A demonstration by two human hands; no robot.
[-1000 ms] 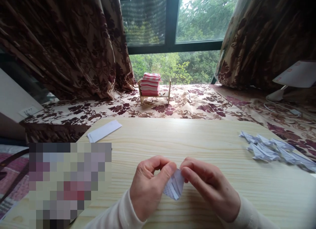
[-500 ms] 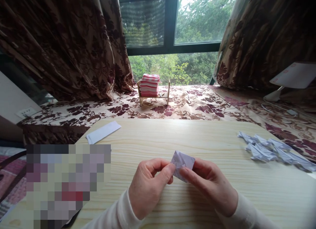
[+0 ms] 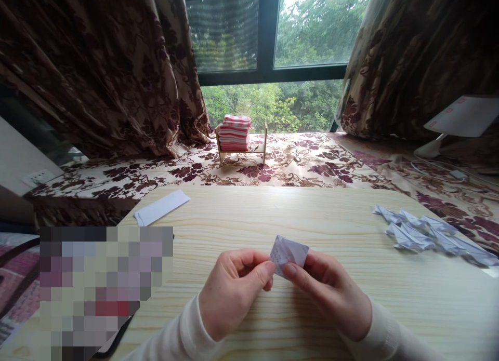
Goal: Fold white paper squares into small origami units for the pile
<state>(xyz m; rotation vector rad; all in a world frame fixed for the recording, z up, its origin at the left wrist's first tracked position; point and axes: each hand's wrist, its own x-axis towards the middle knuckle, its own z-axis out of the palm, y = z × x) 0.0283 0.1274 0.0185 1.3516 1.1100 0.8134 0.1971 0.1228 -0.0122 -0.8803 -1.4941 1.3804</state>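
Pinching the paper [image 3: 294, 252] at the lower centre of the frame, you hold it above the table [image 3: 234, 215] with one corner pointing up. Your left hand [image 3: 236, 288] nips its left edge at the thumb tip; your right hand [image 3: 337, 296] presses a thumb on its near face, fingers behind. Folded pieces [image 3: 411, 237] lie together at the right of the frame, a flat strip [image 3: 161, 208] at centre left.
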